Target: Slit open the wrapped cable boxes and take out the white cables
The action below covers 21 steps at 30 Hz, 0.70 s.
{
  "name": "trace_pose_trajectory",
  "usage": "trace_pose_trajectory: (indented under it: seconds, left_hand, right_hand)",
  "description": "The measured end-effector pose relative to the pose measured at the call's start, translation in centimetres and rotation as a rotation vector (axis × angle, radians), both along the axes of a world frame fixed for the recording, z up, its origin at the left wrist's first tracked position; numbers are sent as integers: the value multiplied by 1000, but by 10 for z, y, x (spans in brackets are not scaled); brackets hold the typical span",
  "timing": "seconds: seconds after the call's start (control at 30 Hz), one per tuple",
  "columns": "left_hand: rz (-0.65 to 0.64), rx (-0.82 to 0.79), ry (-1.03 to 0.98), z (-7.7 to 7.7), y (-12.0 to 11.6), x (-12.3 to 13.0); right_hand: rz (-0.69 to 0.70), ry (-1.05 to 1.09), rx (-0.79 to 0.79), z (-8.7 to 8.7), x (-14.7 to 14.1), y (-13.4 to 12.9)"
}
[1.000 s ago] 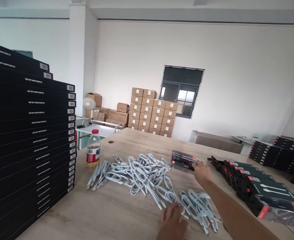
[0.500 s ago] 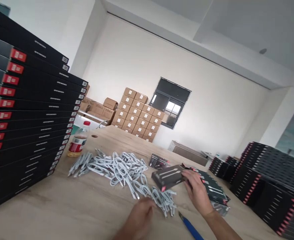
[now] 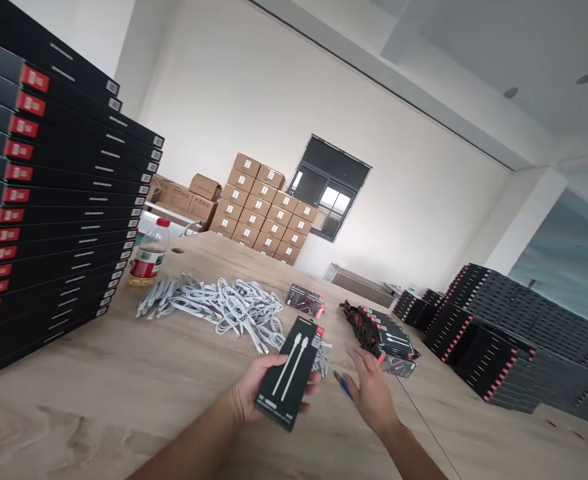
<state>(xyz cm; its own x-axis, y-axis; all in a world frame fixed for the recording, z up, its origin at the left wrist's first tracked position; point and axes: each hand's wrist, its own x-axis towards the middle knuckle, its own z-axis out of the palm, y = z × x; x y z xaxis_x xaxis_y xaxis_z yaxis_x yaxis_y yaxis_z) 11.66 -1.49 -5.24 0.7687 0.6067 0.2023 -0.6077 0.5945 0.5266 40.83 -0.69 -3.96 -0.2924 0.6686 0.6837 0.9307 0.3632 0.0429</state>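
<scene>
Held in my left hand [image 3: 252, 395] is a flat black cable box [image 3: 290, 377], tilted, with two white cables pictured on its front. My thumb lies on its left edge and fingertips show at its right. My right hand [image 3: 373, 393] is over the table with fingers apart and nothing in it, partly covering a blue-handled tool [image 3: 343, 385]. Behind the box spreads a pile of coiled grey-white cables [image 3: 239, 303]. Beyond my right hand lies a row of similar black boxes [image 3: 381, 331]. A single black box [image 3: 305, 301] rests behind the cables.
A tall stack of black boxes [image 3: 69, 200] stands at the left, beside a red-capped bottle [image 3: 148, 257]. More stacked black boxes [image 3: 494, 333] fill the right side. Brown cartons [image 3: 261, 210] are piled behind the wooden table [image 3: 139, 393].
The cable box has passed from my right hand to my left and come nearer, now turned more upright. My right hand has let go and opened. The view has shifted somewhat.
</scene>
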Motion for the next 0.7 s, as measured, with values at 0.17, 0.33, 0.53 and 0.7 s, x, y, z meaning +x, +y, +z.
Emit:
trace_pose_trajectory:
  seconds: [0.17, 0.33, 0.53, 0.7]
  left_hand:
    - [206, -147, -22, 15, 6, -10]
    - [335, -217, -44, 23, 10, -15]
    - [375, -241, -72, 20, 12, -11]
    - [345, -260, 64, 16, 19, -12]
  right_hand:
    - [-474, 146, -378, -57, 62, -4]
    - [-328, 645, -324, -74, 69, -19]
    - [-223, 1105, -161, -39, 39, 2]
    - [63, 1317, -156, -32, -34, 40]
